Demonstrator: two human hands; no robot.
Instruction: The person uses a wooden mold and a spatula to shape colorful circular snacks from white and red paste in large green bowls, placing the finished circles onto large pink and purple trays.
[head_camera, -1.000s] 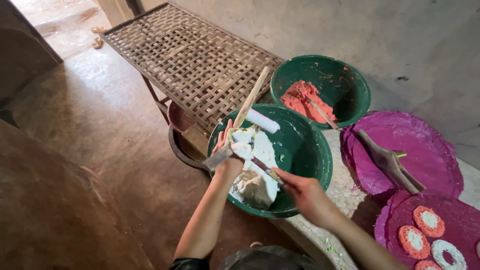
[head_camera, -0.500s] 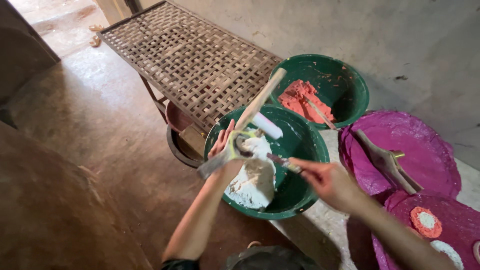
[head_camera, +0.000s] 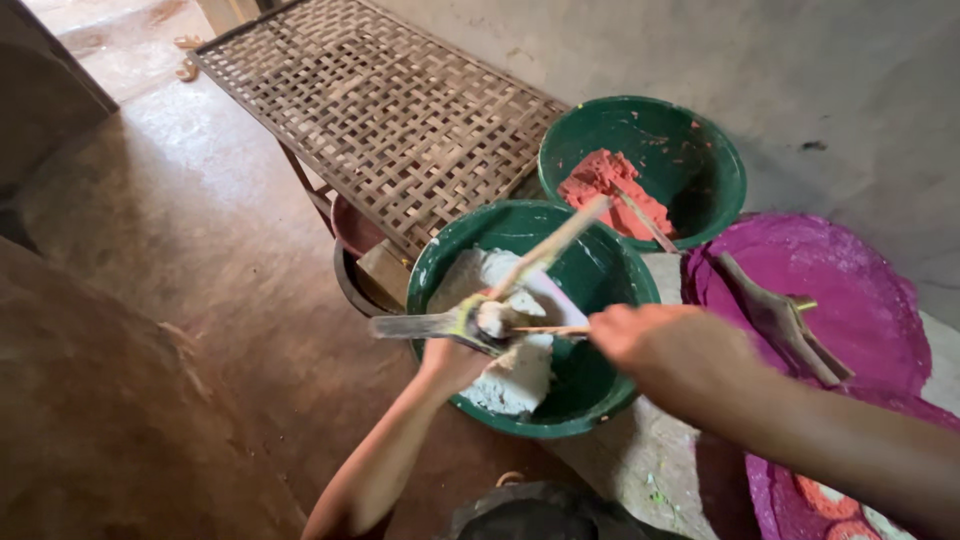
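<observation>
My left hand (head_camera: 452, 362) grips a flat paddle-like tool (head_camera: 420, 325) loaded with a lump of white paste (head_camera: 493, 318), held over the near green basin (head_camera: 600, 400). My right hand (head_camera: 655, 340) holds a thin wooden stick (head_camera: 545, 330) whose tip touches that lump. More white paste (head_camera: 515, 375) lies in the basin's left half, and a longer wooden stick (head_camera: 555, 240) leans out of it. Behind it, a second green basin (head_camera: 715, 165) holds orange-red paste (head_camera: 610, 190).
A woven bamboo rack (head_camera: 380, 110) on legs stands to the left, with dark bowls (head_camera: 355, 270) under it. A purple-stained basin (head_camera: 850, 280) with a forked wooden tool (head_camera: 785, 320) sits at the right. Concrete wall behind, earthen floor to the left.
My left hand has lowered and turned the paddle level over the basin. My right hand has swung its stick in against the lump on the paddle. The camera has moved closer.
</observation>
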